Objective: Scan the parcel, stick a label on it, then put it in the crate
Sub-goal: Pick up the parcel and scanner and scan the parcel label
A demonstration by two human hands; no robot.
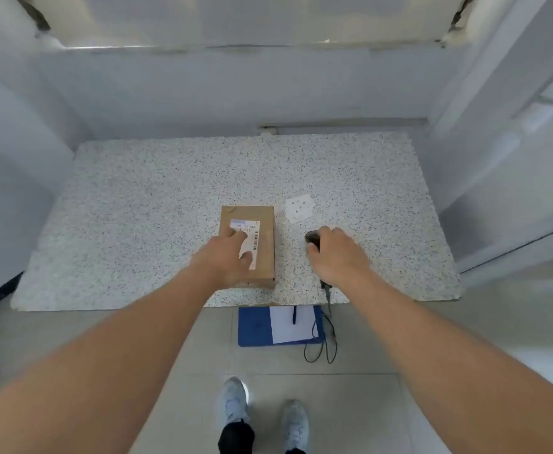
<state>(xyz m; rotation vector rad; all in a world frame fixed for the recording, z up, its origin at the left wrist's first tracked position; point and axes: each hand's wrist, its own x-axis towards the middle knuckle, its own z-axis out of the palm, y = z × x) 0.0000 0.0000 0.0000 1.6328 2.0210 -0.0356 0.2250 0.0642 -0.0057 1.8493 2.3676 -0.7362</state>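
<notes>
A brown cardboard parcel [263, 244] lies flat on the speckled stone table [137, 224], near its front edge. A white label with a barcode [252, 235] is on the parcel's top. My left hand [227, 257] rests on the parcel, fingers spread over the label. Right of the parcel, my right hand [337, 255] is closed over a black handheld scanner [312, 239] that lies on the table. The scanner's cable [325, 322] hangs over the front edge. A white sheet of stickers [299, 207] lies just behind the scanner.
A blue crate [255, 326] with a white sheet inside stands on the floor under the table's front edge. White walls close in the table on the left, back and right. My feet in light shoes [262, 414] stand on the tiled floor.
</notes>
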